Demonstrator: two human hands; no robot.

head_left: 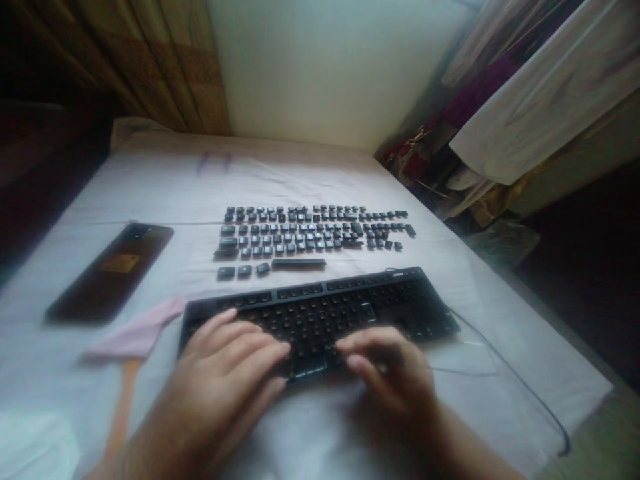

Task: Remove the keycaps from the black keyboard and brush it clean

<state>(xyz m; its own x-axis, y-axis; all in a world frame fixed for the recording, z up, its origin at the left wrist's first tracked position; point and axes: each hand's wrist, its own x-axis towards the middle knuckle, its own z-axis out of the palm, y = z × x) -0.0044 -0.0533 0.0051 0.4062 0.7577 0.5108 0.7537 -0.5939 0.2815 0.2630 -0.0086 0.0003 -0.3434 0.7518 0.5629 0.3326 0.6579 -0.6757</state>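
- Our left hand (pixel 225 367) lies over the keyboard (pixel 320 320) at its left end, fingers stretched and close together; we cannot tell how firmly it grips.
- Our right hand (pixel 395 363) curls over the keyboard's near edge, thumb and forefinger tips drawn close; blur hides whether they pinch anything.
- The keyboard sits slightly askew on the cloth-covered surface (pixel 310 180), its key sockets largely bare, its cable (pixel 515 380) trailing right.
- Beyond it, loose keycaps (pixel 309 238) stand in rows, with the spacebar (pixel 299 264) nearest us.
- We judge the keyboard light and stiff, apt to slide on cloth, so we should brace its frame with a flat palm.
- The keycaps are likely feather-light, hard and slippery; we would take each by opposite sides and keep force straight, since the sockets' stems could snap.
- The smartphone (pixel 113 273) lies left, well apart from the keyboard.
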